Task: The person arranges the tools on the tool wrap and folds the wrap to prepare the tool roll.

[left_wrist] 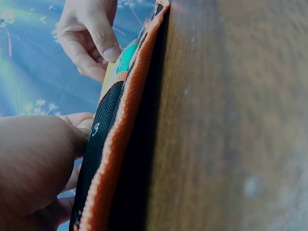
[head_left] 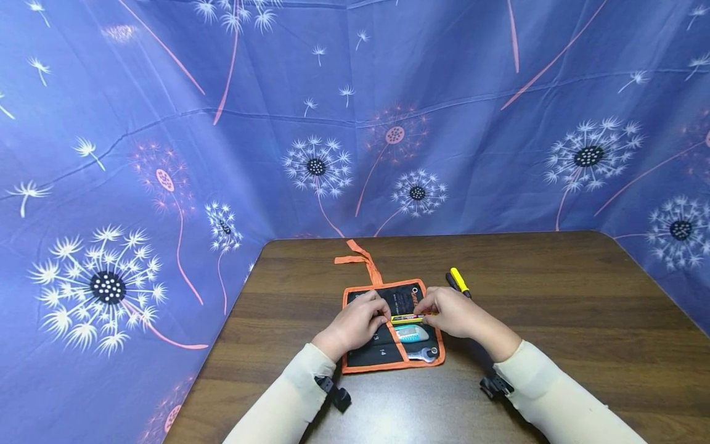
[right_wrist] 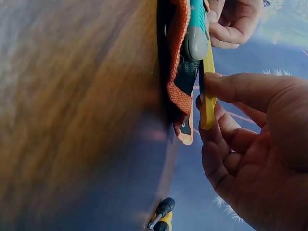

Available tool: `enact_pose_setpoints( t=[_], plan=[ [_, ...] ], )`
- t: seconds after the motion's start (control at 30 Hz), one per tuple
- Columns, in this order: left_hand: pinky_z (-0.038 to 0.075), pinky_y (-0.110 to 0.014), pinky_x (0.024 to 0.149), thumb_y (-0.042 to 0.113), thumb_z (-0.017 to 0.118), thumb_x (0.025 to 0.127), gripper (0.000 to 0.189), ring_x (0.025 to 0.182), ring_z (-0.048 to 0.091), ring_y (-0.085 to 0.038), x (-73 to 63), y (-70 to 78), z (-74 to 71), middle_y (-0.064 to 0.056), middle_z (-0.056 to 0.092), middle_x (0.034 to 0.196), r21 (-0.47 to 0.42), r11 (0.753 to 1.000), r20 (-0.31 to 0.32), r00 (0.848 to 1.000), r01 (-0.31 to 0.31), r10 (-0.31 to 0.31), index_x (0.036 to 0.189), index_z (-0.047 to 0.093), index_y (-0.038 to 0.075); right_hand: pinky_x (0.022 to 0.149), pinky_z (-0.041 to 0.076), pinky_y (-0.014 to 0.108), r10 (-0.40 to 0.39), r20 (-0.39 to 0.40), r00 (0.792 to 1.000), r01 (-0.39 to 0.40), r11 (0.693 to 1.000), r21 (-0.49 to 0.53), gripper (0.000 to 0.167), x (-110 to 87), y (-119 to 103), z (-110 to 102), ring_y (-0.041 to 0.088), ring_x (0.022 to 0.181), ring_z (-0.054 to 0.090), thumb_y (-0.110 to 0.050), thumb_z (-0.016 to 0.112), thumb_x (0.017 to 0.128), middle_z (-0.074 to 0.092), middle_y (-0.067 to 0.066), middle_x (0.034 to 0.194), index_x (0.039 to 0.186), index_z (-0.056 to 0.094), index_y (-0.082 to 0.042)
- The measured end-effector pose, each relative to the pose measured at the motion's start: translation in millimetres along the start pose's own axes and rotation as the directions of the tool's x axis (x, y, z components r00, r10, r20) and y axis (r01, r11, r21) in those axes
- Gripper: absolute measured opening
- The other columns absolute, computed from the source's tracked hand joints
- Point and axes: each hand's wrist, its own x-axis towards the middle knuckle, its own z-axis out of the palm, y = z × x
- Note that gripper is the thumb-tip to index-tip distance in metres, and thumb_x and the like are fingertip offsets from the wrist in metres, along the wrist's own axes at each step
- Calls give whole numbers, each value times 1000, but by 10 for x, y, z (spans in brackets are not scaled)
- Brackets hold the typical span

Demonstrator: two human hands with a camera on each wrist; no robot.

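A black tool pouch (head_left: 360, 357) with orange trim lies unfolded on the table. My right hand (head_left: 452, 311) pinches a slim yellow flat tool (right_wrist: 208, 108) between thumb and fingers; its kind is unclear, though a printed label shows from above. The tool's other end reaches the pocket's orange edge. There my left hand (head_left: 357, 324) pinches the pouch pocket, its fingertips partly hidden by fabric in the left wrist view. Below the yellow tool, a turquoise and grey utility knife (head_left: 412, 333) sits in a pocket. A wrench (head_left: 424, 354) occupies the pocket nearest me.
Behind my right hand lie a yellow-handled tool (head_left: 460, 280) and a black-handled one (head_left: 452, 281), partly hidden. Orange tie straps (head_left: 366, 259) stretch from the pouch toward the back edge of the wooden table (head_left: 554, 296). A blue dandelion-print cloth (head_left: 471, 123) hangs behind it.
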Motion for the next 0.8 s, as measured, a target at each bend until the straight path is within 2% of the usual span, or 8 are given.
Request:
enact_pose_setpoints(
  t=[0.2, 0.53, 0.6, 0.7, 0.8],
  plan=[
    [48, -24, 80, 17, 68, 104, 11, 90, 54, -6, -2, 24, -18, 9, 58, 103, -13, 1000, 5, 1000, -10, 11, 98, 67, 26, 73, 48, 32, -57, 1, 998, 57, 998, -15, 18, 13, -12, 15, 13, 90, 61, -4, 80, 89, 68, -9, 95, 101, 84, -17],
    [48, -24, 78, 15, 68, 104, 14, 87, 53, -6, -8, 40, -22, 11, 55, 99, -10, 1000, 10, 1000, -1, 1, 95, 66, 26, 67, 44, 29, -85, -2, 996, 85, 996, -40, 19, 48, -41, 56, 13, 80, 56, -2, 81, 89, 65, -7, 91, 99, 84, -17],
    [48, -24, 78, 15, 68, 104, 15, 87, 52, -6, -6, 44, -20, 11, 54, 97, -5, 1000, 11, 1000, -1, 1, 94, 66, 25, 67, 46, 34, -87, -4, 996, 86, 996, -37, 19, 57, -55, 72, 18, 81, 59, -1, 81, 88, 66, -6, 90, 98, 84, -16],
    [48, -24, 78, 15, 69, 103, 14, 85, 52, -6, 0, 54, -17, 11, 54, 95, 4, 1000, 11, 1000, -9, 9, 93, 66, 25, 82, 54, 44, -74, -4, 997, 73, 996, -47, 19, 70, -84, 103, 28, 101, 67, -2, 81, 88, 72, -6, 95, 97, 83, -18],
    [47, -23, 76, 16, 69, 103, 13, 84, 51, -5, 11, 65, -3, 11, 53, 94, 15, 1000, 12, 1000, -27, 26, 93, 67, 24, 83, 54, 49, -66, 17, 998, 66, 997, -33, 19, 83, -121, 136, 30, 103, 68, -3, 79, 90, 73, -6, 98, 99, 83, -19]
  ],
)
